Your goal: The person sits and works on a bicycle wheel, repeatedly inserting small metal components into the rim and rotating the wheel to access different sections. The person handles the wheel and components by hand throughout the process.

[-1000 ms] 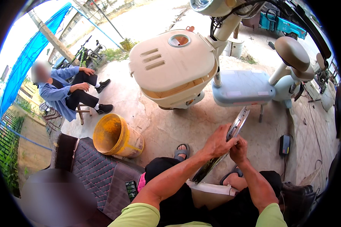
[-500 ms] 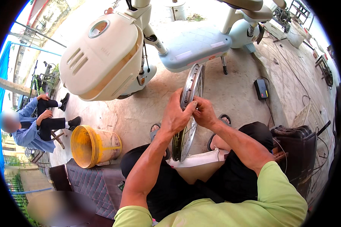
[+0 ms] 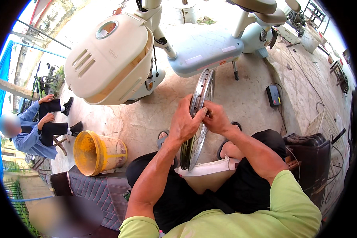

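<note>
The bare, shiny metal spoked wheel rim (image 3: pixel 197 119) stands on edge between the seated person's knees, its lower arc resting on a white cloth or board (image 3: pixel 210 167) across the lap and its upper arc rising in front of the pale blue footboard of a cream-and-blue scooter (image 3: pixel 204 47) parked just beyond. The left hand (image 3: pixel 184 123) wraps the rim from its left side, fingers curled over the metal with the thumb pressed along the edge near the top. The right hand (image 3: pixel 216 118) meets it from the other side, fingertips drawn together as if pinching something small at the rim, probably a spoke end or nipple, though the piece itself is too small to make out. To do this step well, I judge the left hand should keep the rim steady and upright on the lap while the right works only at the one spot, turning with the fingertips and not the wrist, so the wheel does not roll or twist off the cloth. A tipped yellow plastic bucket (image 3: pixel 96 152) lies on the concrete ground to the left beside a dark quilted seat cushion (image 3: pixel 95 190); a small black box with a cable (image 3: pixel 273 95) sits on the ground to the right, and another person in blue (image 3: pixel 35 131) sits well apart at the far left.
</note>
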A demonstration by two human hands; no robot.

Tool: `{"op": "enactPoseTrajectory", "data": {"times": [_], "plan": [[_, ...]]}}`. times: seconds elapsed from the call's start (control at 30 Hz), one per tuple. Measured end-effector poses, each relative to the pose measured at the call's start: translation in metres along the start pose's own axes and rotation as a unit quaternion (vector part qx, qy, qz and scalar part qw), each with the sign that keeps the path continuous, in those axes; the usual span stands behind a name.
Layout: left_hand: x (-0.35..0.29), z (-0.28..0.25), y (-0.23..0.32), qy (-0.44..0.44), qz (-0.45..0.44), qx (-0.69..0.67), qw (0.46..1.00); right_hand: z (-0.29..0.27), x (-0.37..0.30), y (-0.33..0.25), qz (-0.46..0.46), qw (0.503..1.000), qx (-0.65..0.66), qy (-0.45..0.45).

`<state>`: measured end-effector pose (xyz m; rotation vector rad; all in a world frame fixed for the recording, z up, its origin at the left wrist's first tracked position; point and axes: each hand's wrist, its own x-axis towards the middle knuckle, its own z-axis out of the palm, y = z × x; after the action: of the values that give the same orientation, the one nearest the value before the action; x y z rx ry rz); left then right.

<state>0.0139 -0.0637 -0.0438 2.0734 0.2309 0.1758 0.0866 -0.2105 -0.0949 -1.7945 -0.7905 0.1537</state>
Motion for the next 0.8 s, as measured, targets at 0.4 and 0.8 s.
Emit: {"op": "enactPoseTrajectory", "data": {"times": [0.4, 0.8], "plan": [[-0.004, -0.002, 0.002, 0.000, 0.019, 0.019, 1.000, -0.019, 0.022, 0.012, 0.071, 0.997, 0.039, -0.017], [-0.005, 0.000, 0.000, -0.003, 0.017, 0.009, 1.000, -0.009, 0.017, 0.007, 0.075, 0.996, 0.017, 0.044]]}}
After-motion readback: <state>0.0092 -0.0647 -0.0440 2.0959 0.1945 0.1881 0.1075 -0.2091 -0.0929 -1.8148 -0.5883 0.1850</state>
